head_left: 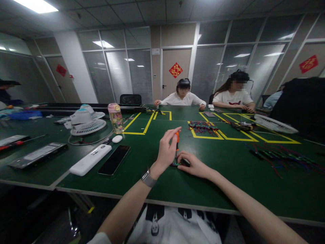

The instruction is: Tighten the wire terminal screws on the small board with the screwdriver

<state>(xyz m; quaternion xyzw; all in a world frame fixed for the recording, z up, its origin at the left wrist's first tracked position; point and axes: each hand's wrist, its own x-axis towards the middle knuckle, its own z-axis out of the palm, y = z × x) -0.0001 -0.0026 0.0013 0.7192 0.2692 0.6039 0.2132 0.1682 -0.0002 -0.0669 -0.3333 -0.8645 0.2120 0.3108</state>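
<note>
A: What is used as the working surface?

B: The broad green tabletop (101, 186). Its near part, in front of the body, is taken up by the work.

A: And the heap of wired boards (286, 154)?

B: It is laid well off to the right, so the forearms are not hampered by it.

A: How are the hands employed?

B: The left grip (167, 147) is closed around a screwdriver. The right grip (194, 164) is lowered to the tabletop, its fingertips brought to the work; whether anything is actually pinched there cannot be told.

A: How is the screwdriver (177, 137) best handled?

B: It is held nearly upright, handle uppermost, which is sound. The shaft should be lined up squarely, and only light downward pressure should be applied while the handle is turned. Whether the tip is seated cannot be made out.

A: And the small circuit board (175, 164)?

B: It is placed flat under the shaft, just beside the right fingertips. It is best braced by its edge, with the fingertips set clear of the tip's path, since a slip could scratch it.
</note>
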